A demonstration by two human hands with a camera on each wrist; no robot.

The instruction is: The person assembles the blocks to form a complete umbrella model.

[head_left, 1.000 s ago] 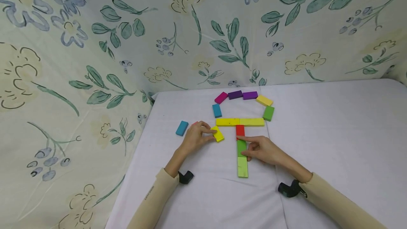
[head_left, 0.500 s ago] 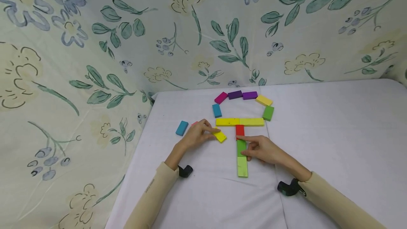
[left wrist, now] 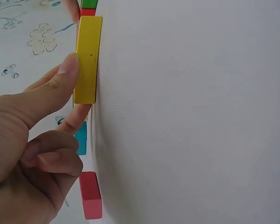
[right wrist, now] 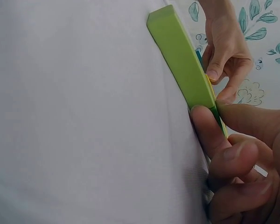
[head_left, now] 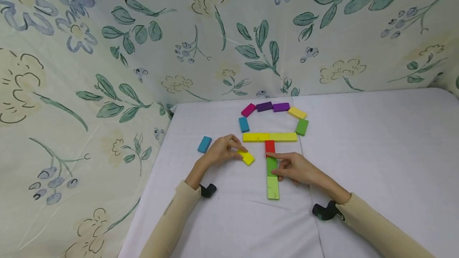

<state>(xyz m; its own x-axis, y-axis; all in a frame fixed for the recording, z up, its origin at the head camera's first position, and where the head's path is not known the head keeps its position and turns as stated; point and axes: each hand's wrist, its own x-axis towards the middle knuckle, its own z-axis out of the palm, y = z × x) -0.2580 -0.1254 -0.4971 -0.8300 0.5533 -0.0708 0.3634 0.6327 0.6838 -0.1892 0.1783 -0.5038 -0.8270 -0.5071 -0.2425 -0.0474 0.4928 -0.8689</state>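
In the head view my left hand [head_left: 224, 149] pinches a yellow block [head_left: 247, 158] between thumb and fingers, low over the cloth and left of a column of blocks. The left wrist view shows the thumb on one long side of this yellow block [left wrist: 88, 60], a finger behind it. My right hand [head_left: 295, 167] grips the green block [head_left: 271, 166] in the column with thumb and a curled finger. Its index finger lies at the lower end of the red block [head_left: 270, 147]. Below is a light green block [head_left: 273, 188], also large in the right wrist view.
Two yellow blocks [head_left: 283, 137] form a bar across the column's top. Above it curve a blue block [head_left: 244, 124], a magenta block [head_left: 248, 110], two purple ones, a pale yellow one and a green one. Left lie a blue block [head_left: 204, 144] and a pinkish-red block [left wrist: 90, 193].
My left hand has turned the yellow block to a flatter slant and shifted it slightly right. The right hand stays at the column; the other blocks are unmoved.
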